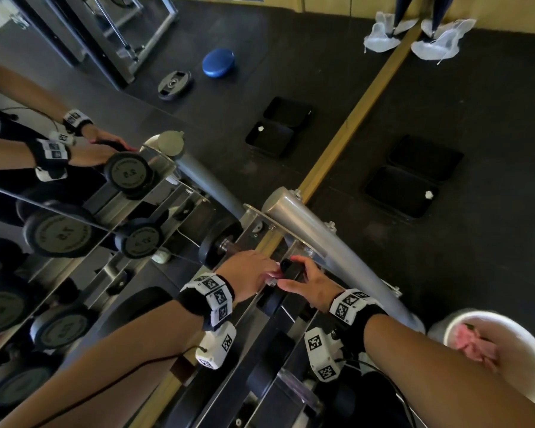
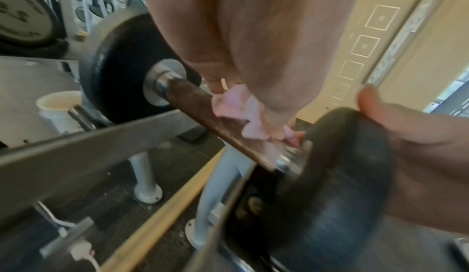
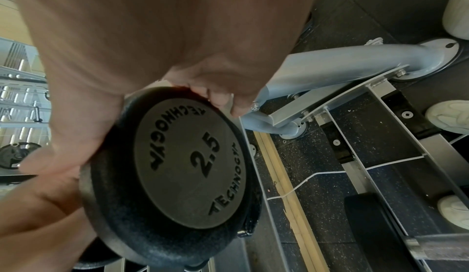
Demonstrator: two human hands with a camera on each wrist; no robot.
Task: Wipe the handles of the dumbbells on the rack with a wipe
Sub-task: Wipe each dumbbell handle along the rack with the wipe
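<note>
The dumbbell (image 2: 193, 100) sits at the top end of the rack (image 1: 315, 230). Our left hand (image 1: 247, 273) curls round the pink wipe (image 2: 228, 106) on its handle. Our right hand (image 1: 309, 282) grips one round end. If we let go, it may roll and pinch fingers.

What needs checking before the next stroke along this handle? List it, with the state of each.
1. Wipe on the handle: ok, pressed there by the left hand.
2. Dumbbell steadied: ok, the right hand grips its end plate.
3. Handle left to wipe: ok, a bare stretch runs to the far plate.
4. Dumbbell seated on the rack: cannot tell, hands hide the seat.
5. Wipe still clean: cannot tell, its underside is hidden.
</note>
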